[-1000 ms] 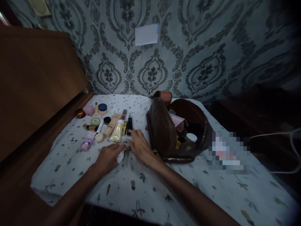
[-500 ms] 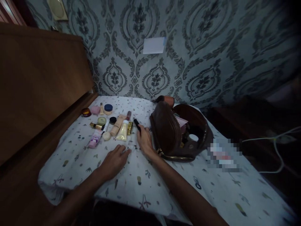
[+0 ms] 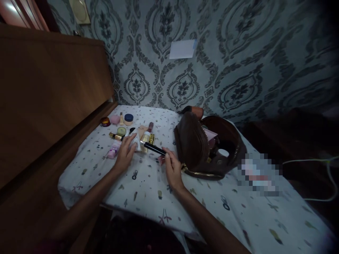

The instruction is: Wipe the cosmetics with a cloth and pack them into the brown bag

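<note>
A black-handled brush [image 3: 155, 148] is held by its right end in my right hand [image 3: 173, 169], whose fingers are closed on it. Its left end points at a white cloth or tissue [image 3: 136, 141], which my left hand [image 3: 126, 153] grips between thumb and fingers. The cloth is above the cosmetics and partly hides the tubes behind it. A gold tube [image 3: 151, 138], a pink tube [image 3: 113, 150] and a green-lidded jar [image 3: 121, 131] lie around the left hand. To the right of my right hand stands an open brown bag [image 3: 190, 141].
Farther back on the patterned cloth-covered table [image 3: 148, 190] are a blue-lidded jar [image 3: 128, 119], a pink item [image 3: 114, 119] and a dark red jar [image 3: 105, 121]. A wooden cabinet [image 3: 53, 84] borders the left. A blurred-out item [image 3: 259, 175] lies right of the bag.
My right hand has lifted the black brush off the table and brought it nearer. My left hand has moved up to the cosmetics and now holds white cloth or tissue. The view has shifted slightly.
</note>
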Available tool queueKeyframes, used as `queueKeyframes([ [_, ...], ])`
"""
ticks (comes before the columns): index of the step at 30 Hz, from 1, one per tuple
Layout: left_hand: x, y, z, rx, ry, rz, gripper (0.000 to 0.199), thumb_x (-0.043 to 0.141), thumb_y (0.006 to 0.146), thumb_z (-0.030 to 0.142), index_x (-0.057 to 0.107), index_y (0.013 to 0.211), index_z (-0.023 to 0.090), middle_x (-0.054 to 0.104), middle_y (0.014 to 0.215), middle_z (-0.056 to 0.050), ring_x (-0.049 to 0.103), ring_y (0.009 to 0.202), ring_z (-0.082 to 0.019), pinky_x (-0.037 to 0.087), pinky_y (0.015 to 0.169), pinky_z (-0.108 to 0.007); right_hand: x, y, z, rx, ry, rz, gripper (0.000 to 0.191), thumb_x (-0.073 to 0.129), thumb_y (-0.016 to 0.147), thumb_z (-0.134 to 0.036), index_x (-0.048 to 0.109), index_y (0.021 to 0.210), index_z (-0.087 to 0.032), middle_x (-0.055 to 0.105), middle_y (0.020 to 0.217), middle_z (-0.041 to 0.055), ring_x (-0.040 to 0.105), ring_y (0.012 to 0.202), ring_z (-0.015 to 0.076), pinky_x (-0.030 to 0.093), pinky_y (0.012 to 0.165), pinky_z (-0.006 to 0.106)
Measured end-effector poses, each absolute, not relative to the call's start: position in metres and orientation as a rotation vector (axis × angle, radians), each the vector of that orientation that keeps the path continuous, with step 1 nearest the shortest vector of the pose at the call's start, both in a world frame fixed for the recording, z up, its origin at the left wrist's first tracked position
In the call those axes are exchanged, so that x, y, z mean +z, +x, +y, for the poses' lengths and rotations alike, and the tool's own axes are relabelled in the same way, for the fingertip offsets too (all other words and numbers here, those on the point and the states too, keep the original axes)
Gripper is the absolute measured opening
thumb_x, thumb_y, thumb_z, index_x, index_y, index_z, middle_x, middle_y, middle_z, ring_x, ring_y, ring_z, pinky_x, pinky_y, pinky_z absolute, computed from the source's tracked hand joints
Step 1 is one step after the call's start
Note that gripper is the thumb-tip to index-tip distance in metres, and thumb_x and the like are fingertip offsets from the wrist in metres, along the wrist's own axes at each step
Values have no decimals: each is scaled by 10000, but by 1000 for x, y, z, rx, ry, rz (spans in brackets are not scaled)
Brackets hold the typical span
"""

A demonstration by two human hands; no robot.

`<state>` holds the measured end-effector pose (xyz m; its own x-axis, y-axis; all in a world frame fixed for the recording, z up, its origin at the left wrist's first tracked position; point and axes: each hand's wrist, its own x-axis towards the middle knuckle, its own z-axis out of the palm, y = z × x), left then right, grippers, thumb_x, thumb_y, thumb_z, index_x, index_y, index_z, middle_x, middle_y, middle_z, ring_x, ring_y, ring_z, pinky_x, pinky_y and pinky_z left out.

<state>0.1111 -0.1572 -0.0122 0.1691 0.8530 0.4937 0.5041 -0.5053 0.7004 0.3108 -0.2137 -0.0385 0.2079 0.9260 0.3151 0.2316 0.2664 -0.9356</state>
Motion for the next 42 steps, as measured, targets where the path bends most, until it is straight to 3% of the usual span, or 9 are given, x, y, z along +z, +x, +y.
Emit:
queueKeyframes([
  [3,-17,112,-159,1165,2201,1179,407,371,1012,315,524,1352,150,553,1199,-111,525,1162,-192,403,1040,-346,-39,310,-211,916,-1176,-1266,461,418,960,-515,618,1174,-159,624,803,51,583,663,182,504,679,333],
  [7,-26,114,-162,1074,2274,1115,328,367,1011,324,634,1105,159,591,972,-68,572,955,-182,453,888,-309,-45,312,-209,1095,-1128,-1119,492,499,903,-602,652,1077,-168,590,645,7,557,599,172,459,583,289],
  [11,-25,113,-161,1101,2154,1206,313,389,995,356,612,878,170,584,806,-21,548,789,-164,419,753,-278,-49,311,-208,1188,-1057,-1095,453,556,884,-587,680,1032,-177,612,644,8,561,607,158,449,574,269],
  [19,-33,104,-145,1235,1453,1232,327,550,859,496,573,761,185,504,638,43,467,600,-115,373,554,-212,-50,310,-208,1211,-1054,-1286,403,571,898,-516,679,1127,-202,704,779,27,619,724,174,494,731,307],
  [24,-29,109,-143,1325,984,1189,353,671,753,520,561,780,186,471,575,78,404,469,-71,291,420,-168,-49,312,-208,1164,-1033,-1440,326,623,871,-441,694,1100,-220,712,1089,60,643,1018,214,485,917,348],
  [27,-24,111,-145,1341,871,1220,342,670,761,513,547,812,198,458,562,89,398,435,-64,255,378,-145,-54,309,-207,1070,-1037,-1484,287,664,837,-373,703,1080,-226,706,1090,58,639,1034,213,483,934,357],
  [35,-28,112,-152,1371,1110,1108,367,632,805,537,569,935,200,501,620,63,456,484,-90,396,391,-178,-69,300,-210,997,-1086,-1485,251,662,803,-258,715,1041,-202,728,977,62,671,908,212,528,837,355],
  [38,-27,108,-155,1307,1318,1207,352,570,863,520,596,1009,201,522,670,47,464,500,-98,389,409,-189,-66,302,-210,944,-1095,-1527,240,663,811,-257,728,1036,-203,730,980,68,674,909,219,526,831,358],
  [42,-26,98,-158,1259,1763,1348,294,504,925,433,637,1011,185,629,838,-20,591,725,-162,484,619,-253,-59,307,-210,874,-1089,-1662,239,643,845,-264,743,1055,-207,722,939,66,666,850,204,524,763,329],
])
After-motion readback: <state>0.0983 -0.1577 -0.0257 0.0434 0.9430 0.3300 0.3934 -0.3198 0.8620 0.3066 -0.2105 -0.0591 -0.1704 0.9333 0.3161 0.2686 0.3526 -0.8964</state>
